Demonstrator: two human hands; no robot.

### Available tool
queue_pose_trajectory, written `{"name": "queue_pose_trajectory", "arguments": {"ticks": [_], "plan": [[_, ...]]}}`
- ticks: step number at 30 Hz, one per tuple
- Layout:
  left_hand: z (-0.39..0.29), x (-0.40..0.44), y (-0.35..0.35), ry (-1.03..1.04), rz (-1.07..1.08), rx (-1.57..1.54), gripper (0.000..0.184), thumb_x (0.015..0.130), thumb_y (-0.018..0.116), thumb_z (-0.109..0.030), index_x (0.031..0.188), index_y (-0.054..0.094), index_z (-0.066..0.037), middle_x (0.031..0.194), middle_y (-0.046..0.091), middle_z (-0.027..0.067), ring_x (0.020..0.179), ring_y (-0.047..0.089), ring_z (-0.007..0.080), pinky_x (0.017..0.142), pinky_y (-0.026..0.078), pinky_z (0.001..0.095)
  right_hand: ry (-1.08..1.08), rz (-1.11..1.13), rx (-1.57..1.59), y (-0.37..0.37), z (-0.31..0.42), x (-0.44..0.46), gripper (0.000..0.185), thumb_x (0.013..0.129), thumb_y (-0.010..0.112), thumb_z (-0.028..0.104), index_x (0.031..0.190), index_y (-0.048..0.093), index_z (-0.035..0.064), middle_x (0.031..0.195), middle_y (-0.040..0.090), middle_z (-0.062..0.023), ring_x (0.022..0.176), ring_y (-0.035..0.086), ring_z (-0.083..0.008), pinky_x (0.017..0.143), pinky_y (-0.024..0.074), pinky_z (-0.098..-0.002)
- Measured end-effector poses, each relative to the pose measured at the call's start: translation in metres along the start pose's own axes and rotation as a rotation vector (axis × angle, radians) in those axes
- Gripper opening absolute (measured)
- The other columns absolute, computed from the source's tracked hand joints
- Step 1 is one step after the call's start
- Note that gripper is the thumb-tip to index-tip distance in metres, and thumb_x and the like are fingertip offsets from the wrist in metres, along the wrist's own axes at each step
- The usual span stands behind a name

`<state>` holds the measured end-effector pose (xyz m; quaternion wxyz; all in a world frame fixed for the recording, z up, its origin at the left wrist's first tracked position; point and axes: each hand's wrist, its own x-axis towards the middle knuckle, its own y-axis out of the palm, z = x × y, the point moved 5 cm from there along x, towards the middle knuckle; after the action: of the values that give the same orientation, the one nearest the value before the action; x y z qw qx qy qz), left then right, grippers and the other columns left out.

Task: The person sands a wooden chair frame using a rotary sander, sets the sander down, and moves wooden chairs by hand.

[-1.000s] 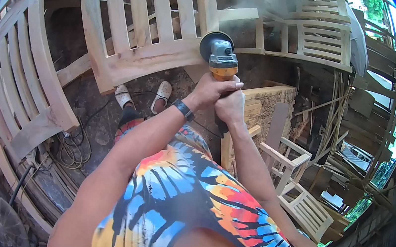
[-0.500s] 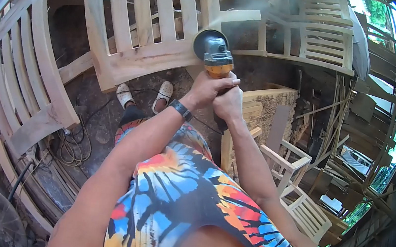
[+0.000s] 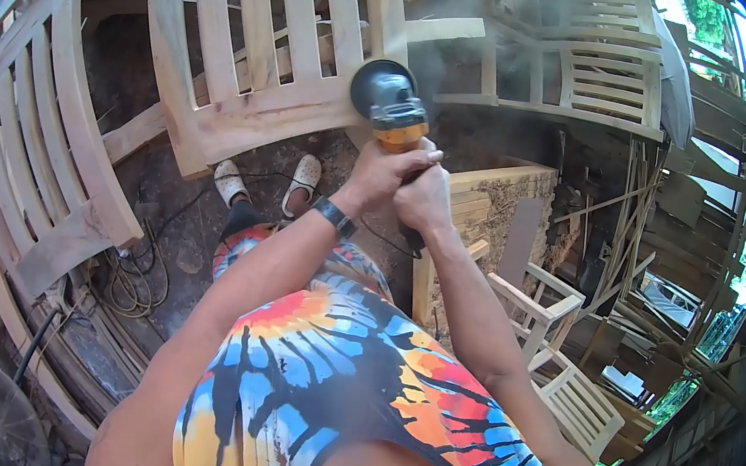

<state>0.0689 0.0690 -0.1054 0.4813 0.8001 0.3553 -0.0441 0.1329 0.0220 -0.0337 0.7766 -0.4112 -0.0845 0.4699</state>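
Note:
A yellow and grey angle grinder [image 3: 399,119] with a round dark disc is held in both my hands. My left hand [image 3: 382,176], with a dark band on its wrist, wraps round the body just behind the yellow collar. Close beside it, my right hand [image 3: 424,200] grips the rear of the tool. The disc lies over the right end of the bottom rail of a slatted wooden frame [image 3: 276,112]; whether they touch is hard to tell. Pale dust hangs in the air beyond the disc.
Another slatted wooden frame [image 3: 54,116] stands at the left, with coiled cable [image 3: 136,282] on the floor below it. Stacked boards [image 3: 500,198] and a small wooden chair [image 3: 537,311] are at the right. A fan [image 3: 1,410] sits at lower left. My feet show in light clogs.
The grinder and both my hands have moved left along the frame's bottom rail. The grip on the tool looks the same, and dust still drifts at the top.

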Motion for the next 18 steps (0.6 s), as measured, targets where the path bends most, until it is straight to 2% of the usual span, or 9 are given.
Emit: {"name": "queue_pose_trajectory", "arguments": {"ticks": [3,4,7,11,12,15,18], "plan": [[-0.011,0.003,-0.009,0.033,0.036,-0.063,0.022,0.089,0.083,-0.018,0.105,0.073,-0.007,0.099,0.072,0.0006,0.089,0.069,0.0110,0.081,0.055,0.0279,-0.030,0.012,-0.019,0.013,0.001,0.010,0.039,0.084,0.072,0.012,0.121,0.061,0.0057,0.097,0.074,-0.0254,0.100,0.072,-0.0437,0.080,0.0577,-0.0479],[-0.012,0.008,-0.007,0.052,0.043,-0.031,0.020,0.090,0.081,-0.017,0.104,0.073,-0.007,0.098,0.072,0.0003,0.088,0.068,0.0108,0.081,0.054,0.0275,-0.010,0.053,-0.018,0.009,0.004,0.014,0.039,0.085,0.073,0.010,0.120,0.059,0.0023,0.099,0.076,-0.0202,0.099,0.077,-0.0313,0.082,0.0577,-0.0387],[-0.013,0.009,-0.004,0.047,0.012,-0.007,0.021,0.090,0.081,-0.016,0.107,0.072,-0.007,0.098,0.072,0.0005,0.088,0.068,0.0109,0.080,0.054,0.0275,-0.023,0.093,-0.012,0.004,0.007,0.017,0.039,0.084,0.073,0.010,0.120,0.059,0.0020,0.100,0.076,-0.0194,0.098,0.077,-0.0297,0.082,0.0578,-0.0391],[-0.019,-0.014,-0.024,0.046,-0.095,-0.114,0.022,0.089,0.082,-0.016,0.106,0.073,-0.006,0.098,0.072,0.0008,0.091,0.070,0.0115,0.083,0.056,0.0287,-0.040,0.111,-0.057,0.025,0.019,0.009,0.042,0.084,0.071,0.012,0.124,0.059,0.0055,0.098,0.074,-0.0266,0.102,0.071,-0.0454,0.082,0.0575,-0.0491],[-0.021,-0.017,-0.025,0.059,-0.110,-0.110,0.020,0.089,0.083,-0.016,0.104,0.073,-0.006,0.097,0.072,0.0006,0.091,0.070,0.0119,0.082,0.056,0.0289,-0.019,0.125,-0.082,0.029,0.018,0.008,0.043,0.084,0.071,0.012,0.124,0.059,0.0054,0.098,0.074,-0.0268,0.102,0.070,-0.0463,0.083,0.0571,-0.0509],[-0.008,0.000,-0.015,0.068,-0.023,-0.042,0.022,0.088,0.083,-0.016,0.105,0.073,-0.006,0.097,0.072,0.0006,0.090,0.070,0.0117,0.081,0.056,0.0286,-0.024,0.045,-0.044,0.014,0.009,0.008,0.043,0.084,0.071,0.012,0.124,0.059,0.0053,0.098,0.073,-0.0279,0.102,0.069,-0.0475,0.083,0.0571,-0.0521],[0.005,0.024,0.015,0.024,0.092,0.020,0.020,0.088,0.084,-0.017,0.101,0.074,-0.006,0.095,0.073,0.0005,0.086,0.069,0.0100,0.078,0.055,0.0273,0.038,0.004,-0.017,-0.014,-0.019,0.009,0.044,0.084,0.071,0.010,0.125,0.059,0.0027,0.100,0.075,-0.0256,0.100,0.074,-0.0398,0.082,0.0584,-0.0457]]}}
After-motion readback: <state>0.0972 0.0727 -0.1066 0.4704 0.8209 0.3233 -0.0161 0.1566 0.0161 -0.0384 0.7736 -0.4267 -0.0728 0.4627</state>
